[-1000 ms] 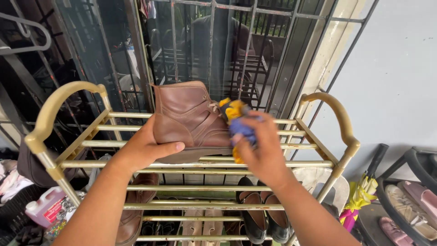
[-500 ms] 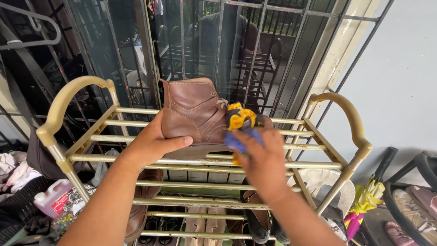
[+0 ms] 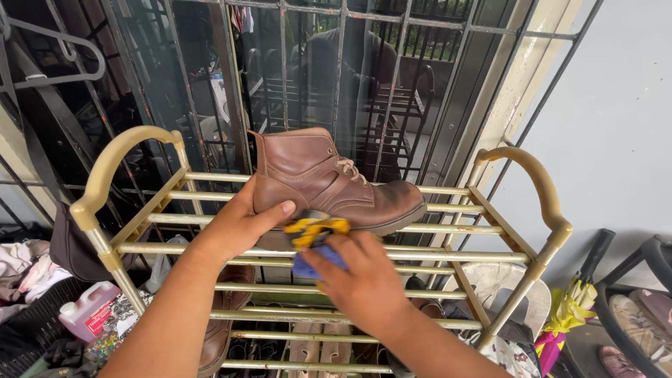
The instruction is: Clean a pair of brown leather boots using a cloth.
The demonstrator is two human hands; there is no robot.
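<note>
A brown leather ankle boot (image 3: 329,185) with pale laces stands on the top bars of a gold metal shoe rack (image 3: 483,227), toe pointing right. My left hand (image 3: 241,227) grips its heel, thumb across the side. My right hand (image 3: 357,276) holds a yellow and blue cloth (image 3: 313,234) pressed against the boot's lower side, near the sole.
Lower rack shelves hold more shoes, with a second brown boot (image 3: 213,336) at the left. A barred window (image 3: 336,77) stands behind. A white jug (image 3: 87,308) and clothes lie lower left. A folded umbrella (image 3: 567,308) and another shoe stand (image 3: 633,308) are at right.
My right hand has carried the cloth from the boot's laces and toe down and left to its lower side. The toe is now uncovered. My left hand has kept its grip on the heel.
</note>
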